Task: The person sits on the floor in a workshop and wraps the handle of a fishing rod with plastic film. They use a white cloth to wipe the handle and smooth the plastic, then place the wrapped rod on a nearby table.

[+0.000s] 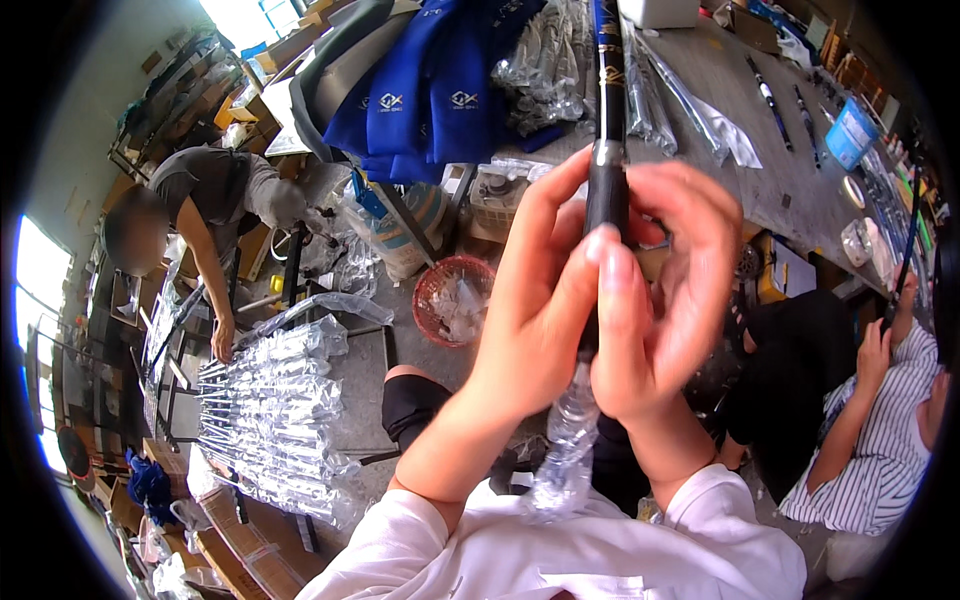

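Observation:
Upright in front of me is a fishing rod (608,90), with a blue and black shaft, gold markings and a silver ring above its black grip. My left hand (540,300) closes round the grip from the left side. From the right, my right hand (665,300) curls about it, fingers bent, and both thumbs press together on its front. Below my hands hangs a crumpled clear plastic sleeve (570,450) around the rod's lower part. My palms hide part of the grip.
Blue fabric bags (430,105) lie at the table's near edge, beside plastic-wrapped rods (550,70). A red basket (455,300) stands on the floor. At left, one person bends over a rack of wrapped rods (280,420); at right, another person (870,420) holds a rod. A blue bucket (852,135) sits on the table.

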{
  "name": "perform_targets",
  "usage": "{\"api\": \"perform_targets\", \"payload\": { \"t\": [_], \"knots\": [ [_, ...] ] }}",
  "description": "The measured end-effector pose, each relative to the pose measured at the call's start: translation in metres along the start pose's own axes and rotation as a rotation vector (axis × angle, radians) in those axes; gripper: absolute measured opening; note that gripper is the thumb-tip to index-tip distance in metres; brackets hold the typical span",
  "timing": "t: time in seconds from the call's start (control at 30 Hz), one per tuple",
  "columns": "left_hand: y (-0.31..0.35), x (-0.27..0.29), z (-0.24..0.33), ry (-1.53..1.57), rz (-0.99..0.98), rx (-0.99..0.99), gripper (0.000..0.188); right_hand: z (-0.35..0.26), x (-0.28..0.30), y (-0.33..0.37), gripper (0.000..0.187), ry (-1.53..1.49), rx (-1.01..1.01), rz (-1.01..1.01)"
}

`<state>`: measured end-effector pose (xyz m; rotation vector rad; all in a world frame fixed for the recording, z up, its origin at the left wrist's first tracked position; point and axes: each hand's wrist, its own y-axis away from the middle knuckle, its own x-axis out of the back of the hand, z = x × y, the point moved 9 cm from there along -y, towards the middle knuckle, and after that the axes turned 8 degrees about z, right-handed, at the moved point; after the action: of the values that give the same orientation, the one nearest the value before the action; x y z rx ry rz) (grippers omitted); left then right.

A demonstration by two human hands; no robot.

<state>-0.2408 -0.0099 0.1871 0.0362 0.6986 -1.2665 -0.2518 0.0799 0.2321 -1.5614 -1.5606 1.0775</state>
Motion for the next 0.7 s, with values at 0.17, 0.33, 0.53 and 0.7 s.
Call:
{"api": "perform_targets", "payload": {
  "t": [0.17, 0.33, 0.53, 0.7],
  "knots": [
    [0.007, 0.01, -0.016, -0.009, 0.116, -0.009, 0.047, 0.023, 0.01, 0.02, 0.027, -0.086, -0.171, 0.022],
    [0.03, 0.011, -0.024, -0.03, 0.082, -0.048, 0.047, 0.015, 0.023, 0.041, 0.035, -0.061, -0.22, 0.012],
    [0.043, 0.006, 0.013, -0.334, 0.11, -0.327, 0.051, -0.011, 0.024, 0.032, 0.038, 0.113, 0.017, -0.102],
    [0.053, 0.012, 0.011, -0.335, 0.16, -0.409, 0.055, -0.018, 0.022, 0.032, 0.038, 0.122, 0.059, -0.103]
  ]
}}
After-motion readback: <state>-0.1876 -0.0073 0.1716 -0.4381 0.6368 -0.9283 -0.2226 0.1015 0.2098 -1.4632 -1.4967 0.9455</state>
